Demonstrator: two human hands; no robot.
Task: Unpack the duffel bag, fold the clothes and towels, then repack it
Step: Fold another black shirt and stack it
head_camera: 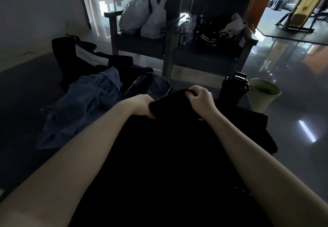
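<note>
Both hands are gripping the far edge of a black garment (168, 147). The garment is spreading from that edge toward the camera, over the near part of the dark tabletop (21, 93) and out of the bottom of the view. A small pale logo is showing on it beside the right wrist.

Left hand (142, 105): fingers (150, 116) are curling under the left end of the bunched edge, holding the cloth.
Right hand (200, 99): fingers (190, 93) are curling down over the right end of the same edge, pinching it. The two hands are sitting near each other, not touching.

To the left of the garment, a blue towel (83, 109) is lying crumpled and unfolded on the tabletop. Just behind it, a heap of dark navy clothes (142, 79) is lying loose. Further back on the left, a black bag (69, 56) is sitting with a white sheet showing at its top; lighting is dim and I cannot tell whether it is open.

A black bottle (232, 88) is standing upright just right of the right hand. A pale green bin (262, 97) is standing on the glossy floor beside the bottle.

Beyond the tabletop, two dark armchairs are facing the camera. The left armchair (113, 24) is carrying white plastic bags (145, 17); the right armchair (248, 38) is carrying a dark striped jacket (211, 35).
</note>
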